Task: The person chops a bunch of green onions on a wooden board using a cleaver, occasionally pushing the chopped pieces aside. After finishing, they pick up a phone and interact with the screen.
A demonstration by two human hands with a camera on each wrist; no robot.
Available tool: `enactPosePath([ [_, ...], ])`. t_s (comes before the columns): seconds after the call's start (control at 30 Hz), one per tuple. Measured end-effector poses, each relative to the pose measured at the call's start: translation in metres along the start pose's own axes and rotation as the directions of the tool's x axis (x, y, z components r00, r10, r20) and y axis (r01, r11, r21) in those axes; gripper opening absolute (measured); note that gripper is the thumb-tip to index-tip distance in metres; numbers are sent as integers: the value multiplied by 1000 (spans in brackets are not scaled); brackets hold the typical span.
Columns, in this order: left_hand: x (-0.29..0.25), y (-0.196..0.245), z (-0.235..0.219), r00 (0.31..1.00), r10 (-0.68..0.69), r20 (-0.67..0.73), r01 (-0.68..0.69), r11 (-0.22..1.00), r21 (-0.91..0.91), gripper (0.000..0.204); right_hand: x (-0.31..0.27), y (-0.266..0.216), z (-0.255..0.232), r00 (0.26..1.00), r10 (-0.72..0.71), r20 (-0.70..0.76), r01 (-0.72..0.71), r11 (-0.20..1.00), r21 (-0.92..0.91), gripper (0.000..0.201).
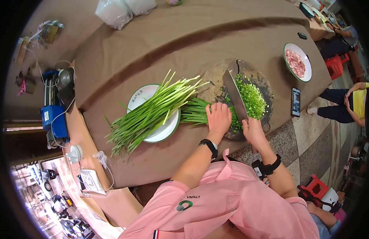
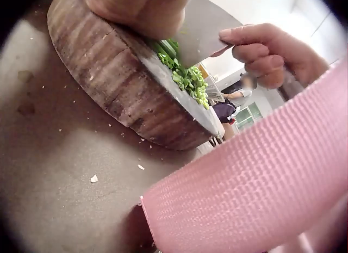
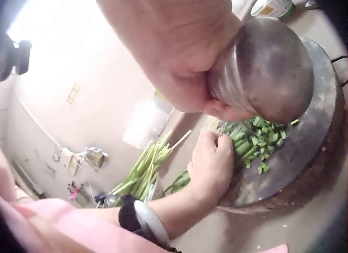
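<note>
Chives (image 1: 195, 111), held bunch on the block: light, soft, easily bruised

Far left, on the brown worktop (image 1: 216, 44): a loose bundle of uncut stalks (image 1: 156, 111) lies across a green-rimmed plate (image 1: 142, 95), both ends overhanging. Leafy ends spread; pale ends lie closer together. Likely light and bendy, liable to fan apart; best lifted with both palms under the middle.

Next, the held bunch, its leafy length reaching from beside the plate onto a round, thick wooden chopping block (image 1: 212, 79). The left hand (image 1: 219, 119) presses it down, fingers bent round the stalks. Judgement: little weight, little stiffness, slick if damp. Hold close behind the cut end, fingertips tucked back, pressure firm but short of crushing. Too loose and the stalks would roll or splay.

Then the cleaver (image 1: 235, 95), broad blade on edge between the left hand and the chopped pieces. Right hand (image 1: 254, 132) at the handle end, fingers clenched round it. Blade looks rigid and probably the heaviest thing in hand; handle is the place to take it.

Right part of the block: chopped pieces (image 1: 253, 99) in a loose heap. Feather-light, likely clingy; better scooped than pinched.

Far right: phone (image 1: 295, 102) near the worktop's edge, and a bowl (image 1: 307, 67) of minced meat (image 1: 295, 63).
</note>
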State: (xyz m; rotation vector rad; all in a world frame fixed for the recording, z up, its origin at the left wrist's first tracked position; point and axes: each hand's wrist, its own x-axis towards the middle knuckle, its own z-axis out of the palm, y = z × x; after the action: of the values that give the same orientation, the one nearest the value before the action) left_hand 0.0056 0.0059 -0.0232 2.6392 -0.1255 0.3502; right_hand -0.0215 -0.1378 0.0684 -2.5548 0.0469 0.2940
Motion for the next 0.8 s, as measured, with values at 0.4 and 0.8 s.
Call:
enactPosePath([
  [0.4, 0, -1, 2, 999, 35, -16, -35, 999, -6, 14, 73, -5, 9, 983, 176, 41, -180, 924, 338, 36],
  [0.8, -1, 0, 5, 999, 10, -34, -10, 1000, 16, 15, -30, 8, -6, 999, 38, -23, -35, 992, 124, 32],
])
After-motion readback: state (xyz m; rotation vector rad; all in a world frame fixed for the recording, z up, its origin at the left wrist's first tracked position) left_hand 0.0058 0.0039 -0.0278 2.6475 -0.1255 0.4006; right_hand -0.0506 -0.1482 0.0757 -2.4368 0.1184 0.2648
